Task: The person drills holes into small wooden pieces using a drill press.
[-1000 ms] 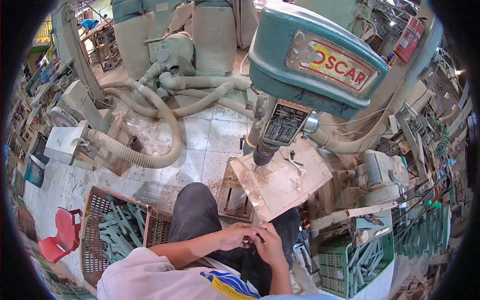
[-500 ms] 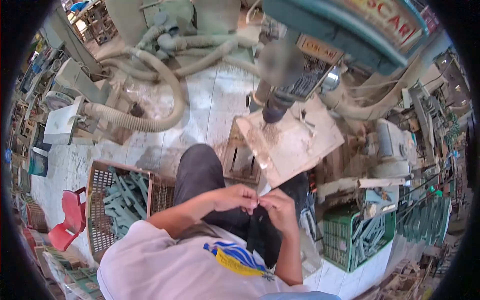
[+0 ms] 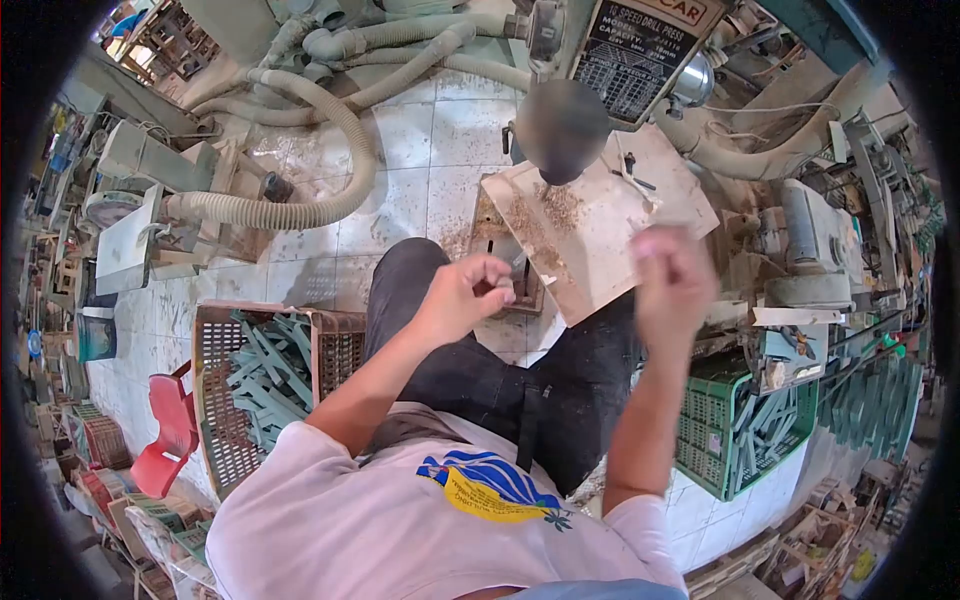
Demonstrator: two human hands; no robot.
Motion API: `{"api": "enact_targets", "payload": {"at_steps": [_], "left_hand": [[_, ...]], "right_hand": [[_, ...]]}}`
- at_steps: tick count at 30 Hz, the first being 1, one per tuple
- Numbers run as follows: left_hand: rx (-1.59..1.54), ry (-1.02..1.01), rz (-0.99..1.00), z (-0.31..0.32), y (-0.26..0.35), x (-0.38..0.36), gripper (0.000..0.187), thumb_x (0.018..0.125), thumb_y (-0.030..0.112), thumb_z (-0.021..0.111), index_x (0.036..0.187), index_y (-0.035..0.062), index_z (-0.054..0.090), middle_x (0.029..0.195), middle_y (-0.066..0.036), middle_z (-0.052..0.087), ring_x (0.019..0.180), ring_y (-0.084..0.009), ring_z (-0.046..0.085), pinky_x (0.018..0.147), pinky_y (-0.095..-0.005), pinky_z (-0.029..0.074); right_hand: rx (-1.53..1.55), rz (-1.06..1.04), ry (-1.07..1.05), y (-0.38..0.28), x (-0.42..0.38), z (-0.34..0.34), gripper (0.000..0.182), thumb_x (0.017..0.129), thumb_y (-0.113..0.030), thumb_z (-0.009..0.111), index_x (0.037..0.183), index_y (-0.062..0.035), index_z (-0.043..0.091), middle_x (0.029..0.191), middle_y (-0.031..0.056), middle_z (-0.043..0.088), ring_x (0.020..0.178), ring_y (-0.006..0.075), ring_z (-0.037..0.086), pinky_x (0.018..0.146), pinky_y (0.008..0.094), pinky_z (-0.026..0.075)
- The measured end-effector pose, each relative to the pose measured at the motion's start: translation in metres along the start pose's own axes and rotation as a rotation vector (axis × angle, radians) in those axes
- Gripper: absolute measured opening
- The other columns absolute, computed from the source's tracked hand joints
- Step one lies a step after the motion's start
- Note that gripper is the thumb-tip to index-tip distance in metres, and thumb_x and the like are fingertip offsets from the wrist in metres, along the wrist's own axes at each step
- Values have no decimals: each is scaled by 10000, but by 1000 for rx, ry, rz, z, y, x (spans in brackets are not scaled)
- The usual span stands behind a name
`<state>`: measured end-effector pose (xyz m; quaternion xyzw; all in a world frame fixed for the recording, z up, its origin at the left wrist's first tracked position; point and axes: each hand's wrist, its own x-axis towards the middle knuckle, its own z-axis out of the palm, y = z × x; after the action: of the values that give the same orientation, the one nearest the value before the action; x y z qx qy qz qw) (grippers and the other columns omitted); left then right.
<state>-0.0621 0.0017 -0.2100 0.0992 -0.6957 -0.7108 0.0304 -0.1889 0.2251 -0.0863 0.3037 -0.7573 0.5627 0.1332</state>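
My left hand [image 3: 465, 298] hovers above my lap near the knee, its fingers loosely curled and the thumb apart from them, with nothing visible in it. Over the near right part of the pale board [image 3: 605, 255] on the drill press is my right hand [image 3: 678, 285], smeared by motion. I cannot make out whether it holds anything. Wood shavings [image 3: 550, 215] lie scattered on the board. A small dark-handled tool [image 3: 637, 178] rests further back on it. The drill press [image 3: 635, 65] rises behind, its lower head partly covered by a blurred round patch.
A brown crate [image 3: 212, 400] of grey-green wooden strips [image 3: 268, 375] stands at my left, beside a red chair [image 3: 165, 430]. At my right is a green crate [image 3: 705, 435] with similar strips. Ribbed hoses [image 3: 355, 190] run over the tiled floor [image 3: 400, 150]. A machine [image 3: 815, 240] stands at right.
My hands were together above my lap, fingertips meeting. They have separated: the left moved up and slightly left, the right went up and right over the board. The view has tilted and shifted.
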Motion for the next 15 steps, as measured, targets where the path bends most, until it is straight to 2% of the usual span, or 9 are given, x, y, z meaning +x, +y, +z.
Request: {"api": "enact_targets", "payload": {"at_steps": [1, 3, 4, 5, 7, 11, 14, 15], "left_hand": [[6, -3, -6, 0, 6, 6, 167, 945, 2, 711, 1098, -17, 647, 963, -52, 723, 865, -117, 701, 775, -263, 562], [262, 167, 31, 3, 22, 19, 211, 875, 73, 804, 1031, 1, 682, 893, -28, 717, 823, -75, 675, 726, -248, 528], [314, 233, 125, 6, 15, 33, 220, 815, 86, 831, 984, 30, 703, 1004, -75, 723, 922, -170, 706, 787, -320, 543], [318, 226, 124, 8, 11, 46, 220, 815, 86, 831, 984, 30, 703, 1004, -75, 723, 922, -170, 706, 787, -320, 543], [598, 391, 490, 15, 7, 68, 213, 767, 111, 835, 946, 63, 730, 1201, -115, 683, 1199, -296, 634, 966, -427, 496], [703, 453, 465, 33, 2, 88, 232, 720, 91, 848, 901, 11, 727, 1303, -184, 631, 1241, -361, 585, 1033, -453, 477], [693, 528, 461, 39, 3, 94, 213, 723, 112, 853, 871, 14, 735, 1297, -173, 640, 1251, -372, 582, 1045, -465, 467], [688, 540, 452, 40, 4, 95, 225, 719, 108, 852, 885, 12, 734, 1300, -173, 639, 1268, -380, 572, 1054, -476, 457]], "right_hand": [[36, -21, 68, -8, 20, -10, 62, 911, 1, 685, 869, -45, 680, 876, 47, 701, 842, 131, 659, 789, 297, 531], [151, -148, 185, -10, 60, -31, 57, 947, -2, 679, 910, -36, 707, 915, 32, 709, 866, 108, 651, 800, 274, 529], [157, -153, 236, -19, 76, -40, 36, 958, -19, 688, 942, -25, 720, 927, 44, 720, 862, 113, 661, 804, 266, 531], [161, -162, 287, -30, 90, -51, 42, 969, -36, 698, 974, -14, 734, 939, 57, 731, 859, 119, 671, 807, 259, 533], [138, -321, 241, -44, 116, -74, 156, 1008, -71, 652, 1057, 62, 716, 1027, 160, 730, 925, 188, 687, 870, 325, 562], [161, -364, 382, -63, 143, -99, 175, 999, -68, 666, 1056, 92, 711, 1043, 197, 735, 941, 220, 707, 883, 333, 570], [12, -295, 311, -60, 156, -133, 238, 1055, -158, 581, 1118, 40, 697, 1093, 215, 730, 952, 261, 724, 894, 398, 577], [-44, -453, 228, -70, 161, -128, 246, 1064, -208, 582, 1048, 22, 668, 996, 176, 716, 840, 212, 698, 773, 336, 582]]}}
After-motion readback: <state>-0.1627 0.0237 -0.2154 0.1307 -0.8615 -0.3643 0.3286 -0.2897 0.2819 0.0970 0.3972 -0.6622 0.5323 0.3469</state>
